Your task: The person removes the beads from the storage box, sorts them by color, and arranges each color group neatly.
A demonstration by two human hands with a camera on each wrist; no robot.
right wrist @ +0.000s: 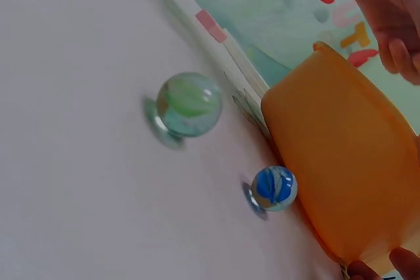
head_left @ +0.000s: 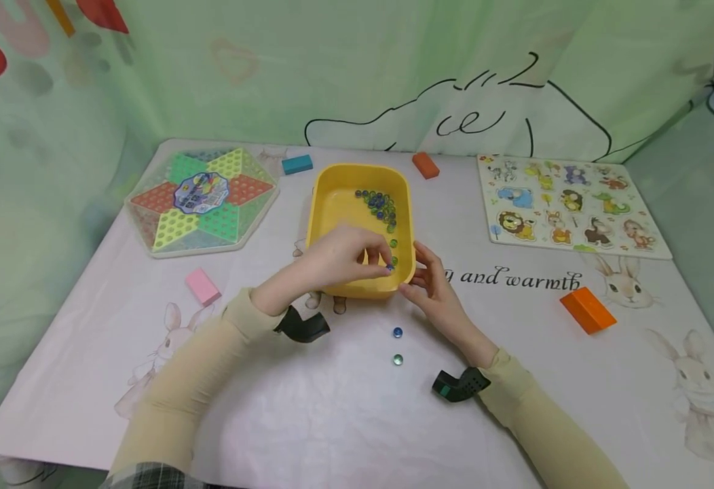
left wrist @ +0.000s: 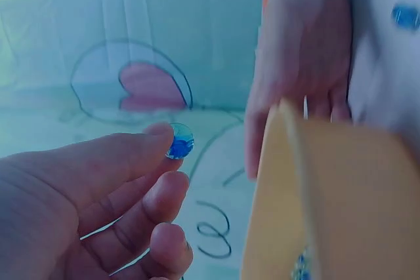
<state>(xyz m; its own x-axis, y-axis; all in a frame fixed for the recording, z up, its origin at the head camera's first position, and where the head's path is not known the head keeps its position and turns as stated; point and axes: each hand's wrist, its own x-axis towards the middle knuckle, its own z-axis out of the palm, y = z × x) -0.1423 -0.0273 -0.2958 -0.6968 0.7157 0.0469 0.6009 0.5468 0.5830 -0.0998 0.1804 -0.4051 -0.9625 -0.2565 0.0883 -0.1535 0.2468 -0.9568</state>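
Note:
Above the near right part of the yellow bin [head_left: 332, 272], my left hand [head_left: 345, 252] pinches a blue marble [left wrist: 180, 141] between thumb and forefinger. My right hand [head_left: 438, 293] grips the bin's near right corner, thumb on the near side and fingers along the right wall. Inside the bin, several green and blue marbles [head_left: 381, 204] cluster toward the right wall, with a few more strung out nearer me. Two marbles lie on the table in front of the bin: a blue one [head_left: 398, 332] and, closer to me, a green one [head_left: 398, 359].
A star-patterned game board [head_left: 201, 197] lies at left, an animal puzzle board [head_left: 567, 204] at right. Blocks are scattered around: pink [head_left: 203, 286], blue [head_left: 297, 164], red-orange [head_left: 425, 165] and orange [head_left: 588, 310]. A printed curtain [head_left: 259, 75] hangs behind the table.

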